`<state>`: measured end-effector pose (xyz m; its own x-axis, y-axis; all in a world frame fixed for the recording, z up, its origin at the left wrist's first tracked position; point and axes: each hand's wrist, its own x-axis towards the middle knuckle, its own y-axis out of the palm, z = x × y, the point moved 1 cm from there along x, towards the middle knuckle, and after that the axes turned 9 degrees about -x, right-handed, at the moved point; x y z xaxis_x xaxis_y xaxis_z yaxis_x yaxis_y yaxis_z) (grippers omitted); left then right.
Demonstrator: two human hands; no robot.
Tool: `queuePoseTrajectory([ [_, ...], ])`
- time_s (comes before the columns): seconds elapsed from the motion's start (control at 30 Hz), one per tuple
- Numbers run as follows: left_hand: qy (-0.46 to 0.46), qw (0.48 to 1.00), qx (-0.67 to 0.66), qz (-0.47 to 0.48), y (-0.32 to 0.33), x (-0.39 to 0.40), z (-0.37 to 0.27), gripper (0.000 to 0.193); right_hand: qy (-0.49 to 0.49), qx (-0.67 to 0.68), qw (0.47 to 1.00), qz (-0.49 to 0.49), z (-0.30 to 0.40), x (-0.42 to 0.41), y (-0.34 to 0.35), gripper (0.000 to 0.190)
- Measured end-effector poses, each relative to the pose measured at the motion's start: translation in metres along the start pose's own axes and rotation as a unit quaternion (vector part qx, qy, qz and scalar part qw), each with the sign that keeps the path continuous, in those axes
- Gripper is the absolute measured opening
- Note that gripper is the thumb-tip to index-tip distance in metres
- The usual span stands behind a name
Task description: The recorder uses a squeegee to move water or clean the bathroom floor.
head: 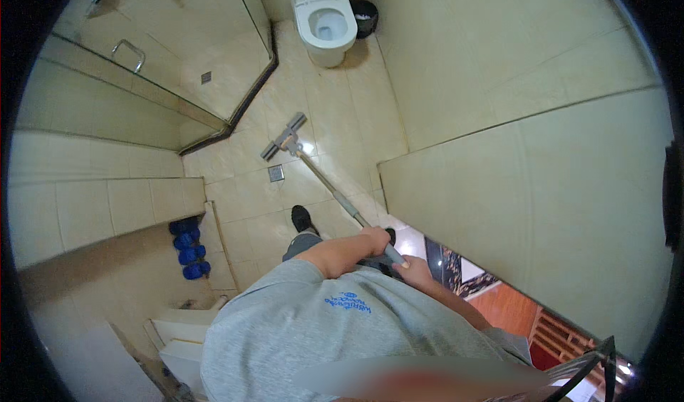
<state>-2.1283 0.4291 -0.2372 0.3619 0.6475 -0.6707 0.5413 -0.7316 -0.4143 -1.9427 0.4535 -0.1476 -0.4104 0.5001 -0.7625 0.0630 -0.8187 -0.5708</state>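
My left hand (377,240) is closed around the grey upper part of a mop's handle (347,205). My right hand (415,269) grips the end of the same handle, close to my waist. The pole slopes away from me to the upper left. Its flat grey mop head (285,137) is over the tiled floor, just beyond a square metal floor drain (276,173). Whether the head presses on the tiles is hard to tell.
A white toilet (327,28) with a black waste bin (365,18) beside it stands ahead. Glass shower panels rise from a dark curb (251,95) at left. Several blue plastic objects (189,248) sit at lower left. A tiled wall (481,151) bounds the right side.
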Motion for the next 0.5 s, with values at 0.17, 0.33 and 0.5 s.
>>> queuePoseTrajectory([
  [0.17,-0.015,1.0,0.009,0.026,-0.042,-0.082,0.068,0.033,0.017,0.043,0.999,0.003,0.114,-0.001,0.023,0.046],
  [0.33,-0.009,0.999,0.037,0.034,-0.029,-0.131,0.145,0.029,0.036,0.063,0.997,0.0,0.197,0.007,0.082,0.045],
  [0.5,0.046,0.994,0.088,0.045,-0.015,-0.163,0.194,0.029,0.048,0.07,0.996,0.012,0.25,0.002,0.11,0.046],
])
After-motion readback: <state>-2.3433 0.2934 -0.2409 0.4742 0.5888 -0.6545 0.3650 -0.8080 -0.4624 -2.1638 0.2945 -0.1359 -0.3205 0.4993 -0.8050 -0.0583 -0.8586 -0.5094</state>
